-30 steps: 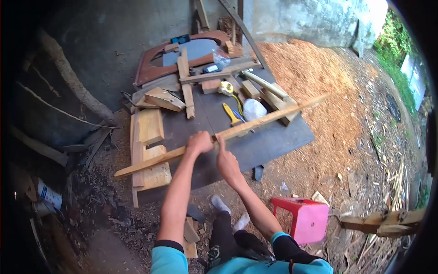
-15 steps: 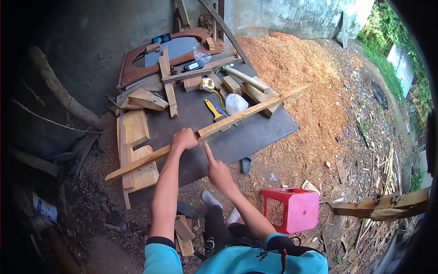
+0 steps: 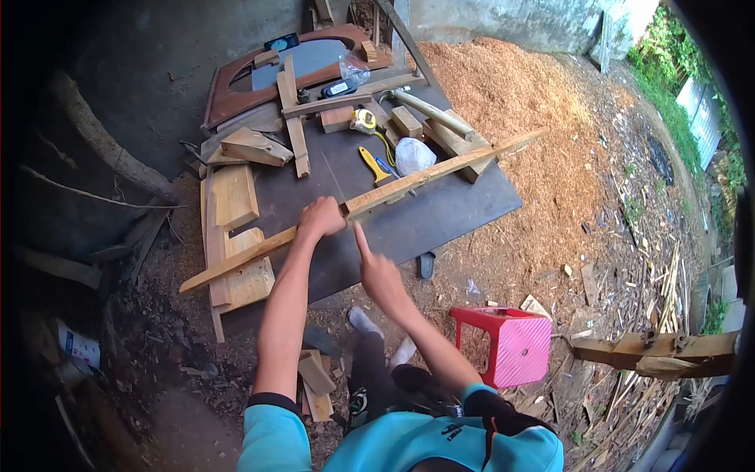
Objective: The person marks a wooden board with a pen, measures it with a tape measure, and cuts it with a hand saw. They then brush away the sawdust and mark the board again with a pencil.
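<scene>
Gripping wooden strip (image 3: 417,179): left hand (image 3: 322,216); right hand (image 3: 382,277), index extended, perhaps touching.

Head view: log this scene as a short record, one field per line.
Left hand: closed over the long wooden strip
Right hand: index finger extended toward the strip's near edge; contact unclear
Strip position: diagonal across the dark tabletop, left part over pale boards
Beyond the strip: tape measure, yellow-handled tool, white rounded item
On the ground, right: pink-red stool
Behind, right: heaped wood shavings
</scene>
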### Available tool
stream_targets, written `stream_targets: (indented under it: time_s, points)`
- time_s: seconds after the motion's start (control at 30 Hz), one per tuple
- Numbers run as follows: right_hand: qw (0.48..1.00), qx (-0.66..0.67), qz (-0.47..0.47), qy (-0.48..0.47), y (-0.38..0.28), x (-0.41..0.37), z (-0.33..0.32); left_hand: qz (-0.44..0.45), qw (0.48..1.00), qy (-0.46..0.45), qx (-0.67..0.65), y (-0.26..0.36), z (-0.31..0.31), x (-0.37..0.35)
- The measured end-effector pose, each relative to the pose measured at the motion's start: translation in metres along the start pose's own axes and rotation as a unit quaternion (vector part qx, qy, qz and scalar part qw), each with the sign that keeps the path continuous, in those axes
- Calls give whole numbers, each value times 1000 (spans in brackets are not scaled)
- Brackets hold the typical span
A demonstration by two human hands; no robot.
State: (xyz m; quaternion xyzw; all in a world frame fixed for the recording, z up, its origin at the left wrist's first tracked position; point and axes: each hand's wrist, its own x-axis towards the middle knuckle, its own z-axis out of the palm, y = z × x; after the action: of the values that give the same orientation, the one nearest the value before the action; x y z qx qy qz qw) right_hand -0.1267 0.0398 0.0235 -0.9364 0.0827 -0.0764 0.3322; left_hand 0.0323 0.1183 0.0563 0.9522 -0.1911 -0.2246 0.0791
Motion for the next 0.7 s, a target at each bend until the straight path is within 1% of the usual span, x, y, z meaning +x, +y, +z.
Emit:
stream_targets:
  time_s: [0.03, 0.13, 0.17, 0.2, 0.27, 0.3, 0.33, 0.4, 0.43, 0.47, 0.5, 0.57, 0.6, 0.63, 0.67, 0.7]
  points:
    - [1000, 5, 10, 1, -4, 25, 2, 1, 1000, 3, 5, 1, -3, -1]
    - [999, 7, -24, 25, 3, 47, 8, 8, 1000, -1, -6, -5, -1, 6]
    - [999, 12, 2, -37, 8, 25, 1, 6, 1000, 5, -5, -5, 1, 5]
    - [998, 31, -43, 25, 17, 0, 1, 5, 1000, 18, -5, -4, 0, 8]
    - [998, 15, -51, 18, 13, -2, -4, 22, 998, 59, -1, -11, 8, 16]
    - [998, 7, -56, 15, 12, -4, -6, 21, 999, 38, -12, -8, 2, 10]
    - [996, 7, 25, -89, -4, 14, -19, 14, 1000, 19, -18, -4, -1, 3]
    - [991, 37, 55, -115, -15, 53, -22, 6, 1000, -12, -21, 1, -12, -1]
    - [989, 50, 64, -124, -21, 67, -22, 14, 1000, -3, -17, -2, -8, 2]
    - [992, 66, 43, -95, -18, 51, -22, 10, 1000, 7, -12, -3, -6, 4]
    - [994, 83, 21, -67, -7, 14, -20, 9, 1000, -4, -15, -4, -5, 4]
    - [996, 80, -40, -4, 5, -2, -15, 13, 1000, 0, -10, -6, -6, 7]
    - [995, 59, -72, 26, 5, 3, -14, 17, 1000, 5, -3, -6, -7, 6]
    - [994, 38, -94, 48, 6, -1, -13, 28, 998, 27, -43, -6, -5, 3]
    - [998, 55, -35, -17, 6, 9, -8, 23, 999, 11, -41, -7, -1, -2]
    - [995, 69, 19, -75, -12, 45, -19, 22, 999, 4, -38, -6, -3, -1]
